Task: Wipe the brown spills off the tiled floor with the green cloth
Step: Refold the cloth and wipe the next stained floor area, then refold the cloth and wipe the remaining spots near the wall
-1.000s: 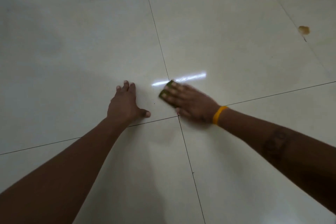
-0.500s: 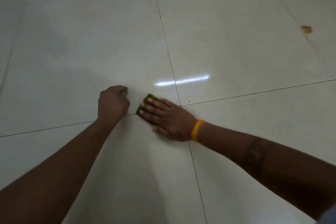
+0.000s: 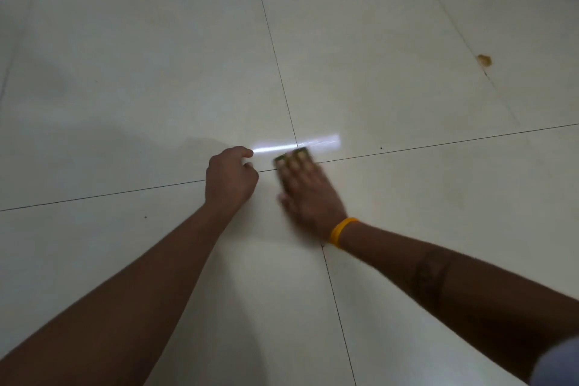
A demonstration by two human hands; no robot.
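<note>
Green cloth [image 3: 289, 156] under flat right hand [image 3: 308, 194], blurred; left hand [image 3: 230, 180] apparently fisted, beside.

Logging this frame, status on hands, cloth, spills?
Right hand flat on green cloth, blurred. Left hand curled, holding nothing. Brown spill untouched, far right. Nothing between.

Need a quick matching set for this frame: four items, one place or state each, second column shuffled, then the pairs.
Column 1
1. left hand
2. right hand
3. green cloth
4. brown spill

Column 2
A. far right on the floor, beside a grout line, apart from both hands
B. flat, fingers straight, yellow band at the wrist
C. knuckles up, fingers curled under, holding nothing visible
D. mostly hidden under fingers, only its far edge showing, near the tile crossing

Pairs: 1-C, 2-B, 3-D, 4-A
</note>
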